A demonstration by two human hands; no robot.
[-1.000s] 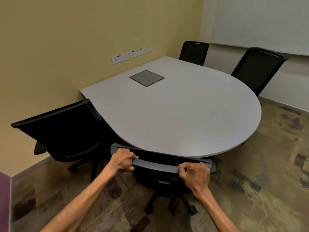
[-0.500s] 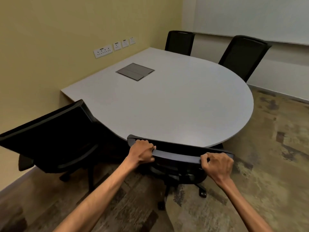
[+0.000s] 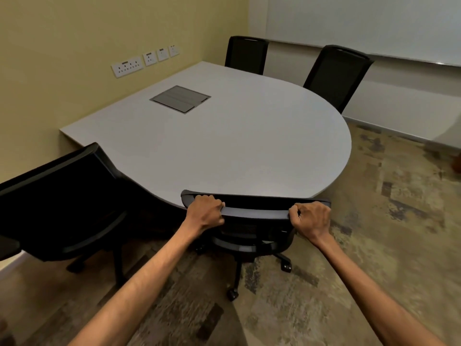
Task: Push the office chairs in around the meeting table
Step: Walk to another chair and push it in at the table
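A black office chair [image 3: 254,231] stands at the near curved edge of the grey meeting table [image 3: 224,146], its backrest top touching the table rim. My left hand [image 3: 205,212] grips the left end of the backrest's top bar, and my right hand [image 3: 311,218] grips the right end. A second black chair [image 3: 62,208] sits at the left, angled toward the table. Two more black chairs stand at the far side, one [image 3: 245,54] near the corner and one [image 3: 336,76] further right, both close to the table edge.
A metal cable hatch [image 3: 180,99] is set in the tabletop. Wall sockets [image 3: 144,61] line the yellow wall on the left. A whiteboard [image 3: 361,23] hangs on the far wall. Patterned carpet [image 3: 386,233] spreads to the right and in front.
The chair in my hands has rolled to the right along the table's curved edge. My view has shifted right with it, and both hands keep their hold.
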